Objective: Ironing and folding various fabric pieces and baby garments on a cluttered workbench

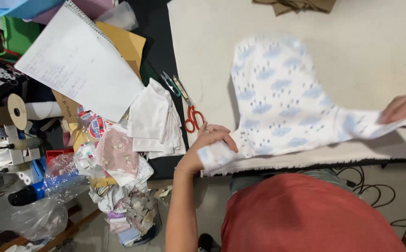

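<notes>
At the far left I see a clutter of goods: a cardboard spool (16, 111), a crumpled clear plastic bag (35, 212) and a dark-capped bottle (35, 191). Above them lies an open spiral notepad (79, 63) on tan card sheets (123, 42). Next come a heap of small fabric scraps (123, 186) and a stack of folded white cloth pieces (154, 119). Just right of the stack, red-handled scissors (191, 112) rest at the edge of the cream work surface (362, 51), with small green-handled thread snips (169, 84) beside them.

My left hand (212, 140) is closed, pinching the near-left corner of the white fabric with blue cloud print (277, 102). The fabric lies spread on the cream surface in front of me, its rounded end pointing away, its near strip stretched between my two hands. My red shirt (306, 214) fills the lower frame. At the right edge my right hand (404, 109) grasps the other end of the strip, fingers curled over it, partly out of view. Dark cables (376, 191) lie on the floor at lower right.
</notes>
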